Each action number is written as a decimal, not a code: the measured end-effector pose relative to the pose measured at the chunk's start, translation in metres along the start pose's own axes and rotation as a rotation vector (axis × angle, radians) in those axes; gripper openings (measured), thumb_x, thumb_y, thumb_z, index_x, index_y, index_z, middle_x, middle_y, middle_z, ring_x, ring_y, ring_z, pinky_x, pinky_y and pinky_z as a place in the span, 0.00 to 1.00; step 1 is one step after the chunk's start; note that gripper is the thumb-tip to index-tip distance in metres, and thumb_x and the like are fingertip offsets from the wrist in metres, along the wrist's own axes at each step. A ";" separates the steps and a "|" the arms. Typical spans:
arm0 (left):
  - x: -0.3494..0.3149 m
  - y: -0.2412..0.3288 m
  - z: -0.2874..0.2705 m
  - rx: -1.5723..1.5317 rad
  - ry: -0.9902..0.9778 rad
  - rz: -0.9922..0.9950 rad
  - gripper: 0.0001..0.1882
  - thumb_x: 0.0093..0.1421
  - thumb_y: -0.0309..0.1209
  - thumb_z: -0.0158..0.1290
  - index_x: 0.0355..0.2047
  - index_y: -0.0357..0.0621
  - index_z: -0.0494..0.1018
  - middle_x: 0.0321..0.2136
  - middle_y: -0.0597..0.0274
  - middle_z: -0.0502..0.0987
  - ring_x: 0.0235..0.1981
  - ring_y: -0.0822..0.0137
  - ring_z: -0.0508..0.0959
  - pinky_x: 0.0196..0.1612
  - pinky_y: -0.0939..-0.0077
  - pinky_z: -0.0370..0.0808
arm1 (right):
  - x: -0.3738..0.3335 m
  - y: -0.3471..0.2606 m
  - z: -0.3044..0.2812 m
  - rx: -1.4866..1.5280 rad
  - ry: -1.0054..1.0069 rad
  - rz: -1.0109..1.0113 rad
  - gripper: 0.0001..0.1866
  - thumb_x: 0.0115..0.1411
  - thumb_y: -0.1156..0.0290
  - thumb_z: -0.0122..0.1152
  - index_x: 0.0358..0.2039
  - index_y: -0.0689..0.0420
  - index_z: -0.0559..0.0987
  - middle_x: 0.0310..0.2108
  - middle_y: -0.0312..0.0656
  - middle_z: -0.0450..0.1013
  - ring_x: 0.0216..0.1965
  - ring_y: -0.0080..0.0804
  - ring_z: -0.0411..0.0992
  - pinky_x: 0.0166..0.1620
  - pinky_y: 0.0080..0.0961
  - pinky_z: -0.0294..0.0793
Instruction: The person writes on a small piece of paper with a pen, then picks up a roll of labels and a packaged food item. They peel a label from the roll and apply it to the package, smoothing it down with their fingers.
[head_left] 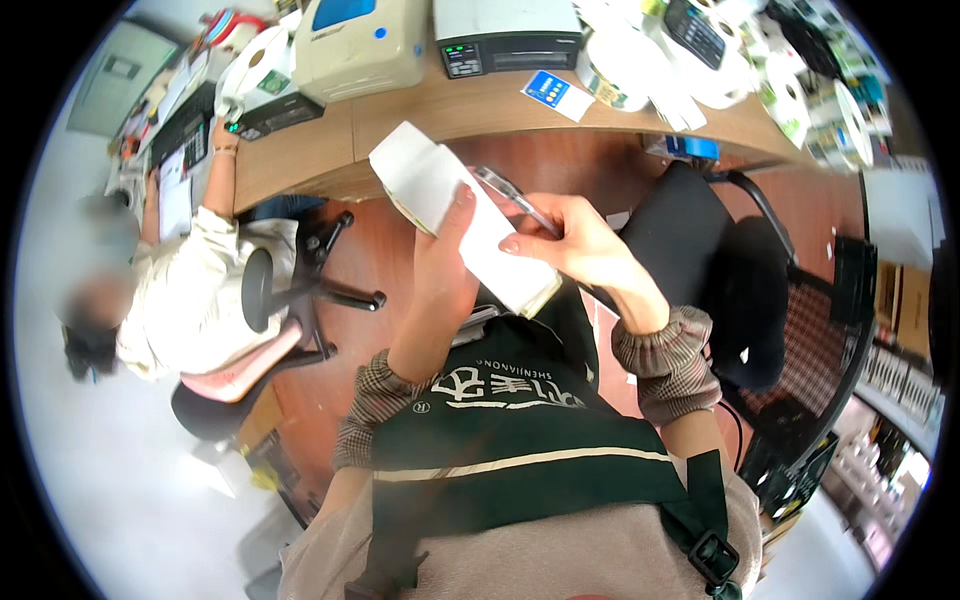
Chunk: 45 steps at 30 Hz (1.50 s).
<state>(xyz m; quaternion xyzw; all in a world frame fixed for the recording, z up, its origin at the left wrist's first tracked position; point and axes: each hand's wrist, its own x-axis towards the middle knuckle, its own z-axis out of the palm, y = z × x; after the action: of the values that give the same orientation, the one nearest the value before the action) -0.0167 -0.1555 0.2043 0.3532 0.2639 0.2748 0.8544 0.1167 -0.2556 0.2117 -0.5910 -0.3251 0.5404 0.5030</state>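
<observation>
My left hand [445,270] is wrapped round a folded white paper stack [492,245], with the thumb lying on its top face. The stack has a yellowish lower edge, and its far end bends up like a flap. From the right, my right hand [590,240] has its thumb on the same paper. A clear pen [515,195] with a dark end lies held in the fingers of that hand, slanting over the paper. Both hands are raised in front of my dark green apron [530,440], short of the desk. The fingers under the stack are hidden.
Along the wooden desk [430,110] stand a beige printer [360,45], a dark label printer [510,50] and several label rolls [615,70]. A co-worker in white [200,290] sits at the left on an office chair. At the right is a black chair [760,290].
</observation>
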 end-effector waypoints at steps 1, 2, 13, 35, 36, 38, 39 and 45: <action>-0.006 -0.001 -0.001 0.085 -0.052 -0.004 0.15 0.65 0.37 0.44 0.45 0.39 0.65 0.37 0.55 0.74 0.38 0.63 0.76 0.43 0.68 0.74 | -0.014 0.004 0.008 0.099 0.031 0.020 0.22 0.51 0.70 0.67 0.45 0.65 0.74 0.28 0.36 0.74 0.31 0.20 0.69 0.37 0.19 0.70; -0.011 -0.001 0.000 0.102 -0.133 -0.015 0.20 0.67 0.41 0.40 0.48 0.37 0.64 0.38 0.54 0.74 0.41 0.62 0.75 0.45 0.67 0.74 | -0.026 0.013 0.015 0.185 0.050 0.008 0.21 0.53 0.73 0.65 0.47 0.65 0.73 0.30 0.35 0.74 0.33 0.19 0.70 0.38 0.17 0.69; -0.044 -0.038 0.051 -0.190 -0.406 -0.558 0.32 0.67 0.51 0.29 0.56 0.34 0.60 0.54 0.50 0.67 0.52 0.55 0.70 0.56 0.59 0.66 | -0.159 0.053 0.057 0.504 0.615 -0.137 0.12 0.58 0.75 0.59 0.40 0.67 0.77 0.32 0.39 0.77 0.32 0.20 0.73 0.37 0.15 0.71; -0.126 -0.168 0.195 -0.130 -0.554 -0.642 0.22 0.64 0.38 0.44 0.53 0.36 0.64 0.47 0.48 0.71 0.52 0.53 0.71 0.56 0.61 0.66 | -0.415 0.111 0.013 0.564 0.874 -0.710 0.13 0.54 0.65 0.64 0.27 0.60 0.71 0.29 0.48 0.70 0.22 0.25 0.66 0.23 0.20 0.67; -0.128 -0.171 0.199 -0.156 -0.585 -0.657 0.24 0.64 0.38 0.44 0.55 0.36 0.61 0.50 0.48 0.68 0.55 0.51 0.67 0.59 0.59 0.62 | -0.423 0.114 0.011 0.489 0.844 -0.775 0.14 0.54 0.63 0.64 0.27 0.59 0.71 0.31 0.47 0.69 0.28 0.27 0.69 0.29 0.23 0.70; -0.134 -0.174 0.209 -0.193 -0.609 -0.658 0.24 0.64 0.38 0.44 0.56 0.36 0.60 0.50 0.48 0.68 0.56 0.50 0.66 0.60 0.58 0.61 | -0.434 0.118 0.007 0.419 0.819 -0.897 0.14 0.57 0.61 0.61 0.26 0.58 0.72 0.32 0.46 0.70 0.32 0.30 0.71 0.35 0.25 0.73; -0.137 -0.175 0.214 -0.213 -0.620 -0.659 0.24 0.64 0.38 0.44 0.56 0.36 0.60 0.50 0.47 0.68 0.56 0.50 0.66 0.60 0.58 0.60 | -0.436 0.119 0.006 0.418 0.825 -0.951 0.14 0.59 0.61 0.58 0.25 0.58 0.73 0.31 0.46 0.70 0.31 0.31 0.71 0.35 0.25 0.73; -0.149 -0.185 0.235 -0.025 -0.645 -0.664 0.26 0.66 0.43 0.40 0.57 0.36 0.59 0.54 0.45 0.66 0.57 0.50 0.65 0.61 0.57 0.60 | -0.450 0.126 -0.005 0.419 0.858 -1.052 0.19 0.56 0.53 0.61 0.25 0.56 0.71 0.29 0.41 0.68 0.30 0.28 0.70 0.32 0.20 0.72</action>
<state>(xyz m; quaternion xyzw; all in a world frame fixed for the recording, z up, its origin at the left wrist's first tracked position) 0.0820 -0.4718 0.2473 0.3069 0.0803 -0.1344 0.9388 0.0097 -0.7103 0.2319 -0.4071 -0.2297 -0.0032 0.8840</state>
